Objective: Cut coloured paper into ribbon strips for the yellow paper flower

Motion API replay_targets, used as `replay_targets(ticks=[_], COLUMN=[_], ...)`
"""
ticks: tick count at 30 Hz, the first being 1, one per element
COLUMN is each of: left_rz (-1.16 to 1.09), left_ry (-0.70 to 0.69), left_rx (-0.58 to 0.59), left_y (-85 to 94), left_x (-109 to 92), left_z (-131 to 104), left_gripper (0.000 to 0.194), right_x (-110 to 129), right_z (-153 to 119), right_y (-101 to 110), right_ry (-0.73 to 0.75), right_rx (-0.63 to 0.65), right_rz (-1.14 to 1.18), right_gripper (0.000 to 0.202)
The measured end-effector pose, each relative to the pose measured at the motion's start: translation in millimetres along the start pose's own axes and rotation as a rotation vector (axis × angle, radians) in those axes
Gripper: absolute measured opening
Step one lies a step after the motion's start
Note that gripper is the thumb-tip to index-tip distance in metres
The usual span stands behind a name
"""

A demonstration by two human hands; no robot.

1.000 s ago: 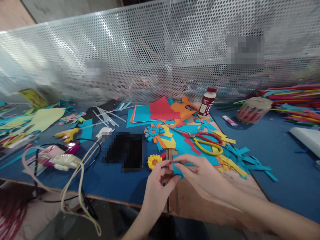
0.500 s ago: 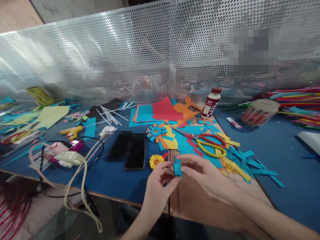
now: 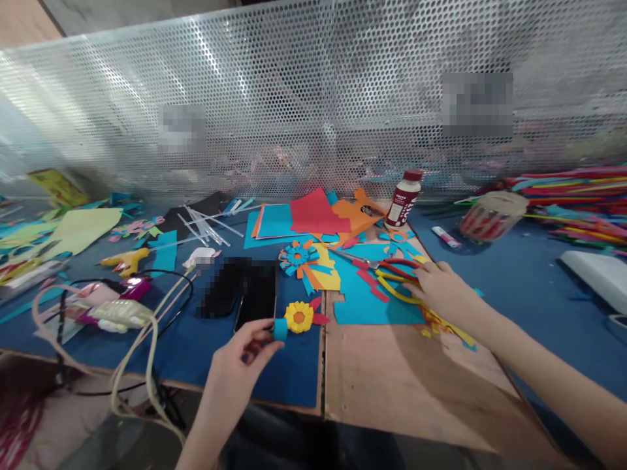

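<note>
My left hand (image 3: 247, 349) pinches a small folded piece of blue paper (image 3: 280, 330) between thumb and fingers, just above the blue tabletop. Close beside that paper lies a yellow paper flower (image 3: 298, 316) with red leaves. Over to the right, my right hand (image 3: 443, 287) has its fingers at the red and yellow handles of the scissors (image 3: 392, 288); its fingertips are partly hidden. The scissors lie over a blue paper sheet (image 3: 377, 314), their blades pointing left. A blue and orange paper flower (image 3: 298, 258) rests behind the yellow one.
Two dark phones (image 3: 259, 294) lie left of the flowers. A yellow glue gun (image 3: 125, 261) and a power strip (image 3: 122, 312) with looping cables are further left. Stacked coloured paper (image 3: 279, 222), a bottle (image 3: 404, 199), a glue stick (image 3: 445, 237) and a clear jar (image 3: 492, 215) stand or lie behind.
My hands have moved apart. The left carried the blue paper leftward beside the yellow flower, while the right let go of it and reached right to the scissors' handles.
</note>
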State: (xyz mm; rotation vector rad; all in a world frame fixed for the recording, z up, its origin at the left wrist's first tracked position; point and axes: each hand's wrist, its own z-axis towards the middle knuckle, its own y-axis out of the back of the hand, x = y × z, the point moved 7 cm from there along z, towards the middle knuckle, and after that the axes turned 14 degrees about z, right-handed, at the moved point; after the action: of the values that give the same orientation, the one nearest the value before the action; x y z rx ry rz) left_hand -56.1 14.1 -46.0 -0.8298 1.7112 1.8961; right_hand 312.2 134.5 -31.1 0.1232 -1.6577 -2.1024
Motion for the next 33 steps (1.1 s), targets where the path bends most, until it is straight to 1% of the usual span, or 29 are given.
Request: replay_targets(ticks=[1,3,5,7,10,12,15,17,18,21,23,25,27,29,30,31,33], left_rz=[0.032,0.084,0.117,0.142,0.191,0.203,0.204,0.219,0.226,0.239,0.246,0.265,0.304,0.36,0.38,0.392,0.401], left_ry=[-0.005,-0.031,-0.067,-0.107,-0.145,-0.139,-0.13,-0.13,-0.138,-0.207,-0.245,-0.251,-0.282,-0.357,-0.407,-0.459,-0.538], left_rx=[-0.042,-0.119,-0.178,-0.195,-0.149,-0.125,-0.119,-0.089,-0.053,0.114,0.189,0.206,0.171,0.11,0.097,0.11,0.201], left_y=[6.6,15.3,19.0,18.5,14.2,14.1,18.5,20.2,19.4,12.1,9.2,9.4,11.2,12.6,11.6,9.0,1.0], left_x=[5,12,14,13,11,11,10,8,7,0,-2,-1,-2,-8,-13,-17,-22], left_z=[2,6,8,9,10,11,14,17,18,18,16,17,19,24,27,30,37], left_gripper=[0.037,0.039,0.034,0.025,0.02,0.02,0.02,0.02,0.019,0.017,0.016,0.016,0.017,0.017,0.016,0.015,0.013], right_x=[-7,-17,-22,-26,-31,-31,-29,-28,-28,-35,-42,-49,-54,-58,-59,-60,-61], right_z=[0,0,2,4,4,3,0,-1,-1,0,1,2,2,2,2,1,1], right_y=[-10,-23,-27,-29,-26,-24,-18,-13,-11,-4,-1,1,2,2,2,2,3], right_ry=[0.017,0.038,0.065,0.078,0.052,0.044,0.069,0.089,0.093,0.079,0.076,0.095,0.118,0.122,0.115,0.104,0.069], right_rx=[0.047,0.065,0.034,-0.001,-0.054,-0.068,-0.06,-0.053,-0.057,-0.098,-0.13,-0.155,-0.172,-0.182,-0.185,-0.186,-0.186], right_rz=[-0.074,-0.161,-0.178,-0.178,-0.185,-0.18,-0.174,-0.201,-0.221,-0.265,-0.285,-0.308,-0.315,-0.294,-0.284,-0.281,-0.277], right_gripper=[0.036,0.037,0.033,0.03,0.03,0.032,0.031,0.029,0.029,0.028,0.027,0.028,0.029,0.032,0.034,0.036,0.039])
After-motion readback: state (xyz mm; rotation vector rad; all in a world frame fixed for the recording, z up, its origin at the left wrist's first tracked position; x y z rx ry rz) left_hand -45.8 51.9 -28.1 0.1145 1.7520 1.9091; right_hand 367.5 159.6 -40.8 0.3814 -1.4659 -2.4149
